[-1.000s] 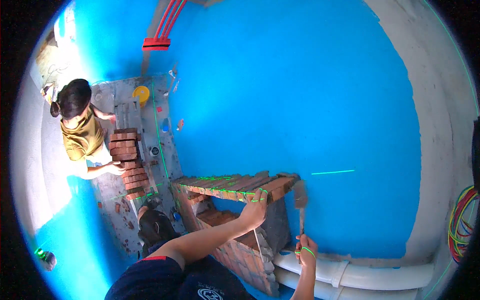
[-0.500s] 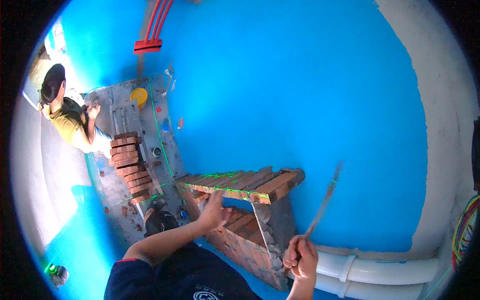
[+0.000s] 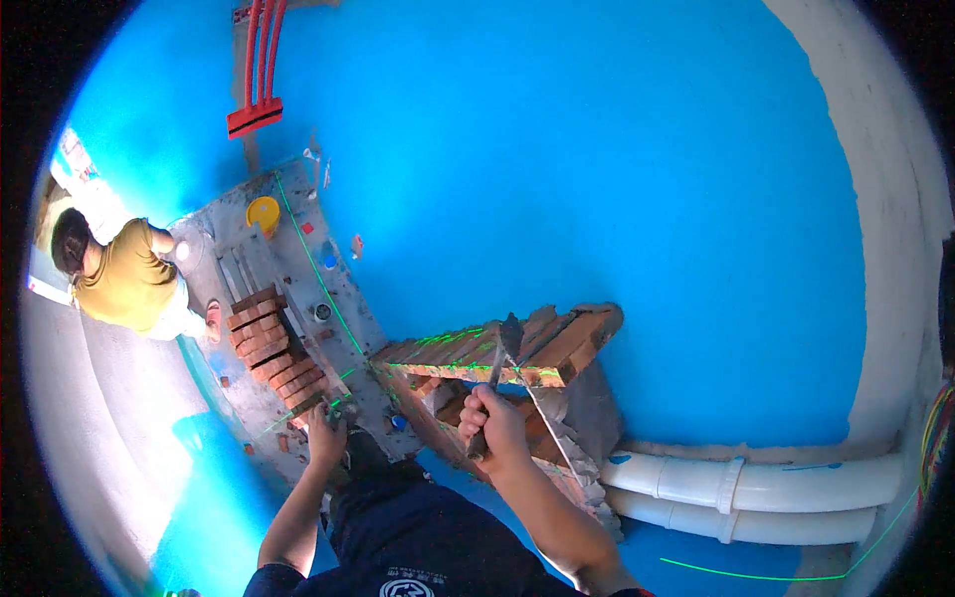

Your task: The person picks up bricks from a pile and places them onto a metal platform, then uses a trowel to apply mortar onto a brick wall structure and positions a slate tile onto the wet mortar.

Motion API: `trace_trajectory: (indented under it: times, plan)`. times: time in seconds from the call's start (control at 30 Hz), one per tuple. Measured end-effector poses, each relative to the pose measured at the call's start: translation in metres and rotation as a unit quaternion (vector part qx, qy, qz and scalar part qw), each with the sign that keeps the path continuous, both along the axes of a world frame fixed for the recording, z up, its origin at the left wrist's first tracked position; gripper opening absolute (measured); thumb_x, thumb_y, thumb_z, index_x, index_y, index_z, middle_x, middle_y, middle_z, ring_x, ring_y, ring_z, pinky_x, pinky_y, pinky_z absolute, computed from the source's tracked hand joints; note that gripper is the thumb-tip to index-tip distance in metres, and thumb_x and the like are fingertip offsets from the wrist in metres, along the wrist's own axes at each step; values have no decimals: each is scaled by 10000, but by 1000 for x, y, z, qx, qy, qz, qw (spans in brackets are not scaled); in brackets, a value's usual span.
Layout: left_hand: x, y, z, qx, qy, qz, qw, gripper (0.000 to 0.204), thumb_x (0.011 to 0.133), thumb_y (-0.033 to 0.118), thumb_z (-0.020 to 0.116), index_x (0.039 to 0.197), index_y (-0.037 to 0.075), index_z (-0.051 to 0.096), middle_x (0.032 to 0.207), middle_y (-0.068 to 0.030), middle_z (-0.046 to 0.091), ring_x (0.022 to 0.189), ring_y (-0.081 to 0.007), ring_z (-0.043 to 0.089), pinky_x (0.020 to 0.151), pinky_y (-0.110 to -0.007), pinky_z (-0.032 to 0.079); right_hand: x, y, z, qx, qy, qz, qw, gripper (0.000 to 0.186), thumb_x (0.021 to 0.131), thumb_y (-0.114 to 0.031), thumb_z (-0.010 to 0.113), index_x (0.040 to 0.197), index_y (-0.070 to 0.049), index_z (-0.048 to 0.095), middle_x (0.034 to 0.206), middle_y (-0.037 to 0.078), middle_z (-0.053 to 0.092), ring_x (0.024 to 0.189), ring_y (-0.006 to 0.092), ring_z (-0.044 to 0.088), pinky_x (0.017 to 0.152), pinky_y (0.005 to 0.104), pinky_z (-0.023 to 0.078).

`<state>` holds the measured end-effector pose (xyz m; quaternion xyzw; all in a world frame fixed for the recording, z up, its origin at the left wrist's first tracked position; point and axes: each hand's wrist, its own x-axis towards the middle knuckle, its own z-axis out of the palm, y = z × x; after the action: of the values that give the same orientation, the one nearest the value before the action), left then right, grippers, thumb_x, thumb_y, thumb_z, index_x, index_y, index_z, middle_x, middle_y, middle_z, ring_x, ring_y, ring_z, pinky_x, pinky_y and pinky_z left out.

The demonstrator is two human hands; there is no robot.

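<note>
My right hand [image 3: 494, 425] is closed round the handle of a trowel [image 3: 508, 338]. Its dark blade sits over the front edge of a brick course [image 3: 587, 338], which tops a low brick structure [image 3: 542, 438] with an opening below. At the near end of a row of red bricks [image 3: 262, 333] on the floor is my left hand [image 3: 326, 435], reaching down. Its fingertips are at the nearest brick, and whether they grip it is hidden.
At the far left a person [image 3: 134, 274] in a mustard shirt crouches facing away. A yellow bucket [image 3: 263, 214] stands beyond the bricks. Two white pipes [image 3: 776, 488] run along the right wall base. Red conduits [image 3: 261, 60] hang on the blue wall. Green laser lines cross floor and bricks.
My left hand has moved from the brick structure down to the floor bricks. My right hand has brought the trowel left, over the top course. The other person has turned away.
</note>
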<state>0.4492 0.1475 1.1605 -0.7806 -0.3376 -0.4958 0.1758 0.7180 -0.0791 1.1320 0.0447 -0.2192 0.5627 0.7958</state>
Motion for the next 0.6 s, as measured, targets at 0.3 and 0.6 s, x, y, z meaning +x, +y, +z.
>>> trace_trajectory:
  times: [0.3, 0.6]
  plan:
    - [5, 12, -28, -15, -13, 13, 1000, 475, 750, 196, 649, 1127, -29, 471, 1034, -221, 515, 979, -390, 514, 833, -426, 431, 23, 22, 25, 12, 109, 36, 993, 178, 916, -112, 483, 759, -46, 429, 621, -4, 393, 516, 79, 396, 470, 206, 369]
    - [3, 12, -36, -44, -49, -6, 998, 461, 760, 201, 646, 1119, -33, 476, 1039, -223, 516, 983, -384, 515, 840, -423, 432, 6, 22, 33, 15, 65, 69, 995, 209, 924, -125, 484, 741, -49, 418, 610, -1, 390, 530, 93, 391, 481, 219, 362]
